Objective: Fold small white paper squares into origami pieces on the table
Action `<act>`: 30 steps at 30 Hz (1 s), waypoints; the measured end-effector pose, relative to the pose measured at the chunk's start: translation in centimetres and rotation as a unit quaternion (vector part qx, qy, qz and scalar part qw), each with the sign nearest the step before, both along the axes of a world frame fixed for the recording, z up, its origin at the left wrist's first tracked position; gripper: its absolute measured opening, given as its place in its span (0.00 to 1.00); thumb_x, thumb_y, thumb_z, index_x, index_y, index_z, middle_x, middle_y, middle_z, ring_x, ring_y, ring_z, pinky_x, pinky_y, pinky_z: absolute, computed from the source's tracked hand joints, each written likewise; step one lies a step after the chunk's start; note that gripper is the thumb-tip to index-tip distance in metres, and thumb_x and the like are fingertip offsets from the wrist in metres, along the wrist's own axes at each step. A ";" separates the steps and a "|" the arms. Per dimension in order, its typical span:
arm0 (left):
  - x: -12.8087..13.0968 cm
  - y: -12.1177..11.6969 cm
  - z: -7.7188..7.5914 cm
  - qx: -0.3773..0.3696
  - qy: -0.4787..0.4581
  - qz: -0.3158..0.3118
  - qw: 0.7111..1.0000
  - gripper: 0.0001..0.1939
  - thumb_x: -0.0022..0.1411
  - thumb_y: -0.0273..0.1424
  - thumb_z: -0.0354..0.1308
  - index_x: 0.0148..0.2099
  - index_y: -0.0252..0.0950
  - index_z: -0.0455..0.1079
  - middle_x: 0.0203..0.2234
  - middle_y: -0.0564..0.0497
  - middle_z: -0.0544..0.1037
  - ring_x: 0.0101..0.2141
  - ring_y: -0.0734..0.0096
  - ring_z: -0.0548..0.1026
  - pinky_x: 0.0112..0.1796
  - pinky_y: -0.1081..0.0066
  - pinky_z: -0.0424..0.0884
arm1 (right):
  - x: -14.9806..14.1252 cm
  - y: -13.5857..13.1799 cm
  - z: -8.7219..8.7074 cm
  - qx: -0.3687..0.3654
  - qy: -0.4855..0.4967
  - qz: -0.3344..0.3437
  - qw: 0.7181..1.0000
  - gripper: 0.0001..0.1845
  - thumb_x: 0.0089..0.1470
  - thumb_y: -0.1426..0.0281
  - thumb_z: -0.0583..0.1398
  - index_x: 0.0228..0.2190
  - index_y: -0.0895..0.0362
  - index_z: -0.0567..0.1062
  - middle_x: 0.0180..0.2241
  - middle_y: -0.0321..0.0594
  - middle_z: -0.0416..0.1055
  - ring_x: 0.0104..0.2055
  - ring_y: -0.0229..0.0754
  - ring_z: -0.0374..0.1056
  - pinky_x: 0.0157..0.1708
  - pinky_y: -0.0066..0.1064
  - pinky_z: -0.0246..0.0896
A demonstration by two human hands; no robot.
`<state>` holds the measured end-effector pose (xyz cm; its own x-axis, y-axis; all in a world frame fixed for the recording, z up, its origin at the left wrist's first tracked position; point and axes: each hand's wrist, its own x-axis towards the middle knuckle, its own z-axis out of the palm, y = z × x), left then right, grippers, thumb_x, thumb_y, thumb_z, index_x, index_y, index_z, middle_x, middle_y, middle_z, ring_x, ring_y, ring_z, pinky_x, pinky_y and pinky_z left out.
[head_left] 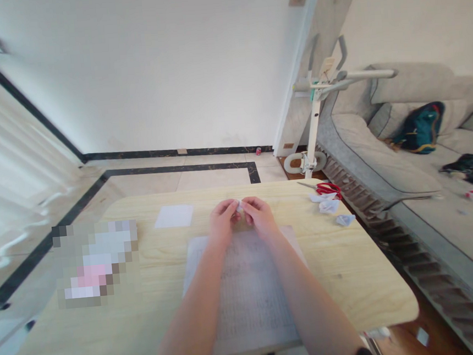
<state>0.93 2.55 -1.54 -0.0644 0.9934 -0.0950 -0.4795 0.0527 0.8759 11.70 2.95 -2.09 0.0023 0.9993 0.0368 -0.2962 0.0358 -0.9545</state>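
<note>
My left hand (224, 217) and my right hand (258, 214) meet over the far middle of the table, thumbs and fingers pinched around a small folded piece of white paper (239, 205). Most of that paper is hidden by my fingers. Under my forearms lies a large printed sheet (250, 292). Left of my hands rests a flat white sheet of paper (174, 216). Over to the right are several folded white paper pieces (329, 206), close to a pair of scissors (328, 189) with red handles.
The pale wooden table (157, 317) has a rounded right corner. A blurred-out item (106, 249) lies at its left. Beyond the right edge stand a white exercise frame (312, 126) and a grey sofa (406, 179) with a dark teal bag (422, 128). A white wall (169, 67) rises ahead.
</note>
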 end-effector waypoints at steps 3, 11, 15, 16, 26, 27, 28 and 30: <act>0.0 0.0 -0.1 -0.002 -0.013 -0.007 1.000 0.13 0.44 0.35 0.65 0.31 0.33 0.71 0.24 0.53 0.72 0.22 0.78 0.68 0.23 0.75 0.63 | 0.0 -0.1 0.0 -0.002 0.008 0.009 1.000 0.12 0.43 0.62 0.64 0.28 0.57 0.70 0.13 0.27 0.60 0.13 0.29 0.52 0.13 0.23 0.41; 0.0 -0.3 0.1 0.015 -0.001 -0.072 0.997 0.13 0.49 0.37 0.63 0.34 0.33 0.72 0.23 0.52 0.72 0.23 0.76 0.70 0.23 0.76 0.63 | 0.2 0.0 -0.2 -0.003 0.006 0.002 1.000 0.12 0.42 0.62 0.63 0.25 0.57 0.71 0.13 0.28 0.60 0.13 0.29 0.52 0.13 0.23 0.42; 0.0 -0.5 0.2 0.015 0.017 -0.070 0.997 0.14 0.49 0.38 0.63 0.35 0.33 0.72 0.23 0.51 0.73 0.24 0.75 0.70 0.24 0.75 0.63 | 0.3 0.0 -0.1 0.000 0.006 0.005 1.000 0.12 0.42 0.62 0.63 0.26 0.57 0.71 0.13 0.28 0.61 0.14 0.29 0.52 0.14 0.23 0.42; 0.0 -0.5 0.2 0.013 0.013 -0.066 0.998 0.14 0.48 0.38 0.63 0.35 0.33 0.72 0.23 0.51 0.73 0.23 0.76 0.70 0.24 0.75 0.63 | 0.2 0.0 -0.1 0.001 0.004 0.005 1.000 0.12 0.42 0.61 0.63 0.25 0.57 0.71 0.13 0.29 0.61 0.14 0.29 0.52 0.14 0.23 0.42; 0.1 -0.2 0.1 0.015 0.006 -0.044 0.999 0.12 0.47 0.37 0.63 0.32 0.33 0.72 0.20 0.53 0.71 0.21 0.78 0.67 0.22 0.76 0.61 | -0.1 -0.1 0.1 -0.010 0.030 0.005 0.999 0.13 0.41 0.62 0.64 0.25 0.57 0.70 0.11 0.26 0.58 0.13 0.29 0.51 0.14 0.23 0.40; 0.1 -0.2 0.1 0.014 0.007 -0.042 0.999 0.12 0.47 0.37 0.63 0.32 0.33 0.72 0.20 0.53 0.70 0.21 0.78 0.67 0.22 0.76 0.61 | -0.1 -0.1 0.1 -0.012 0.032 0.003 0.999 0.12 0.41 0.62 0.64 0.25 0.57 0.70 0.11 0.26 0.58 0.12 0.29 0.50 0.13 0.23 0.40; 0.1 -0.2 0.1 0.013 0.007 -0.041 0.999 0.12 0.47 0.37 0.63 0.32 0.33 0.72 0.20 0.53 0.70 0.21 0.78 0.67 0.22 0.76 0.61 | -0.1 -0.1 0.1 -0.013 0.033 0.001 0.999 0.12 0.41 0.62 0.64 0.25 0.57 0.70 0.11 0.26 0.58 0.12 0.29 0.50 0.13 0.23 0.40; 0.1 -0.2 0.1 0.014 0.005 -0.043 0.999 0.13 0.47 0.37 0.63 0.32 0.33 0.72 0.20 0.53 0.70 0.22 0.78 0.67 0.22 0.76 0.61 | -0.1 -0.2 0.1 -0.015 0.036 -0.002 0.999 0.12 0.42 0.62 0.64 0.25 0.57 0.70 0.11 0.26 0.58 0.12 0.29 0.50 0.13 0.23 0.40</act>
<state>1.03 2.31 -1.46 0.0200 0.9976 -0.0662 -0.4654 0.0679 0.8825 11.59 2.77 -1.97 0.0073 1.0000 0.0065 -0.3649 0.0087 -0.9310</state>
